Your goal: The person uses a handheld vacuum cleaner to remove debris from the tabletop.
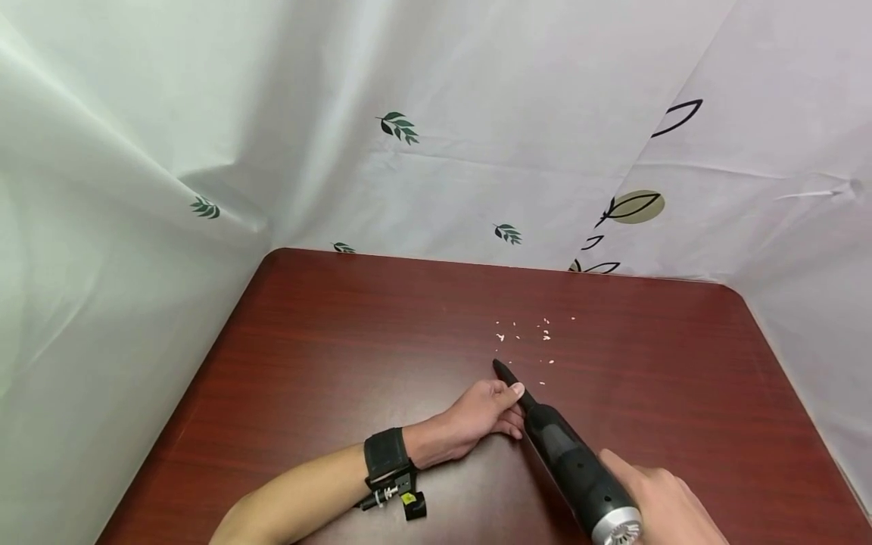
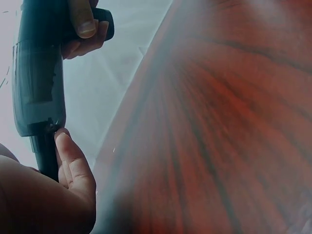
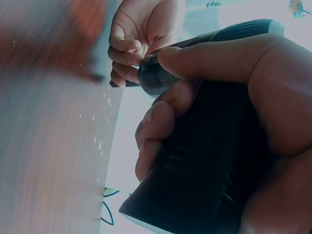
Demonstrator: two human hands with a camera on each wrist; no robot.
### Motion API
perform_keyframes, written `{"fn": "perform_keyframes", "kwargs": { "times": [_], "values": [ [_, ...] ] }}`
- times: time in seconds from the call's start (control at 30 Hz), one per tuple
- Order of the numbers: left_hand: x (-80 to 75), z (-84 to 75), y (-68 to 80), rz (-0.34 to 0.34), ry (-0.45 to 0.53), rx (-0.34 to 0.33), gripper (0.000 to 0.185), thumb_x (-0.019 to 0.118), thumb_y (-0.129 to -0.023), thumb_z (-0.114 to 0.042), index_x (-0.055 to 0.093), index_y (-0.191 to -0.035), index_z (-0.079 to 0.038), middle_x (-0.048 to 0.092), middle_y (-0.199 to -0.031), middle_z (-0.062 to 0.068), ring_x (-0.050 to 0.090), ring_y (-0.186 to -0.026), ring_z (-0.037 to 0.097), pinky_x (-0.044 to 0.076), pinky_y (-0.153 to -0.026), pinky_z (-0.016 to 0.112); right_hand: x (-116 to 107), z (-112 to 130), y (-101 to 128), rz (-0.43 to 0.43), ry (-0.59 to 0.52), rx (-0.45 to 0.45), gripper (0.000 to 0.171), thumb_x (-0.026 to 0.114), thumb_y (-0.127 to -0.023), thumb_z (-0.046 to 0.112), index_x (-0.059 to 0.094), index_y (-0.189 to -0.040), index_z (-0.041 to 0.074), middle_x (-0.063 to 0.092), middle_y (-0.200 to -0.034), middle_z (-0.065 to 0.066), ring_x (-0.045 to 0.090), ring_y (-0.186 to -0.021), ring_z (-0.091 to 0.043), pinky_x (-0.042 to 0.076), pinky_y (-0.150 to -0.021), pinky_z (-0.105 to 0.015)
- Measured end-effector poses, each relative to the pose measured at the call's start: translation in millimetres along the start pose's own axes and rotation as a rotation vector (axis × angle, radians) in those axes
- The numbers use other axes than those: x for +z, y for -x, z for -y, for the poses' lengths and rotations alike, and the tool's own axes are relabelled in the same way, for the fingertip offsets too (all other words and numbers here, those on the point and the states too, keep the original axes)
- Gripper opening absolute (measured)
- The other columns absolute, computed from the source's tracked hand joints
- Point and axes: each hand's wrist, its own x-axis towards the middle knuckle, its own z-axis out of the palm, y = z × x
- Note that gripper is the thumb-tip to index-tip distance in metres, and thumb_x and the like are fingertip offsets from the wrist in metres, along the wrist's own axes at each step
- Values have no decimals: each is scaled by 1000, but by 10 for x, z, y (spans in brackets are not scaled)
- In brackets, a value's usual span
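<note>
A black handheld vacuum cleaner [image 1: 571, 468] points away from the person, tilted toward the far left. My right hand [image 1: 671, 503] grips its handle; in the right wrist view the fingers and thumb [image 3: 209, 61] wrap around the black grip. At the front, my left hand [image 1: 477, 420] holds the narrow crevice nozzle [image 1: 506, 372] between thumb and fingers. The left wrist view shows the nozzle [image 2: 46, 156] joined to the see-through dust cup [image 2: 41, 87]. Small white scraps [image 1: 546, 337] lie scattered on the table just beyond the nozzle tip.
The reddish-brown wooden table [image 1: 354, 325] has rounded far corners. White curtain sheets [image 1: 443, 182] with leaf prints hang along its back and sides. A black strap with a small device [image 1: 388, 458] sits on the left wrist.
</note>
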Motion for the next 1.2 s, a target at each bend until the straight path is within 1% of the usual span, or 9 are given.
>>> {"fn": "perform_keyframes", "kwargs": {
  "times": [0.13, 0.2, 0.37, 0.57, 0.8, 0.9, 1.07, 1.17, 1.2],
  "values": [
    [-29, 6, -43, -13, 8, 2, 29, 52, -114, -21, 62, -104, 5, 66, -86, 9, 66, -69, 11, 58, -64, 22, 27, 51, -32, -129, 26, -98, 52, 92, -64, 30, 53, -99, 28, 37, -65, 21, 38, -58, 3, 32, -53, -24],
    [-45, 7, -69, -16, 8, 4, 29, 52, -114, -21, 63, -106, 5, 66, -87, 9, 65, -70, 12, 58, -64, 21, 26, 79, -56, -155, 23, -113, 51, 92, -63, 26, 52, -96, 28, 37, -65, 21, 38, -57, 3, 31, -52, -24],
    [-59, 2, -127, -22, 9, 15, 27, 52, -114, -20, 62, -103, 2, 67, -87, 10, 65, -71, 13, 58, -64, 22, -6, 152, -102, -156, 4, -78, 46, 88, -67, 15, 53, -93, 30, 40, -62, 21, 40, -53, 3, 33, -50, -23],
    [-59, -23, -171, -37, 3, 20, 26, 52, -114, -21, 61, -98, -1, 67, -87, 9, 66, -72, 13, 58, -64, 22, -29, 200, -141, -182, 14, -53, 46, 90, -68, 14, 54, -91, 32, 41, -61, 21, 40, -53, 1, 34, -51, -24],
    [-51, -59, -262, -45, 16, 22, 26, 53, -114, -21, 61, -98, -1, 66, -84, 8, 65, -70, 12, 58, -63, 21, -35, 193, -188, -251, 23, -87, 48, 90, -67, 10, 55, -90, 33, 40, -61, 22, 39, -53, 2, 35, -51, -24],
    [-48, -76, -301, -53, 9, 29, 27, 53, -114, -21, 63, -100, 1, 66, -84, 8, 65, -70, 12, 57, -63, 21, -47, 190, -218, -243, 28, -75, 46, 89, -69, 10, 55, -90, 31, 40, -61, 21, 40, -53, 2, 35, -51, -23],
    [-54, -106, -363, -66, 4, 31, 30, 53, -114, -21, 65, -104, 5, 66, -84, 9, 65, -70, 13, 58, -64, 22, -86, 173, -275, -164, 25, -27, 42, 87, -73, 7, 57, -95, 26, 44, -63, 17, 43, -53, 0, 39, -53, -23],
    [-61, -121, -388, -75, 1, 28, 31, 53, -114, -21, 66, -104, 5, 66, -83, 9, 65, -69, 13, 58, -63, 22, -102, 157, -304, -170, 26, -45, 42, 84, -73, 3, 57, -95, 26, 44, -63, 18, 42, -54, 0, 39, -54, -23],
    [-64, -126, -395, -77, 1, 29, 32, 53, -114, -22, 66, -104, 5, 66, -82, 9, 65, -68, 13, 58, -63, 23, -104, 152, -314, -192, 32, -64, 42, 82, -72, 1, 56, -93, 27, 43, -63, 18, 41, -54, 0, 38, -54, -23]
  ]
}}
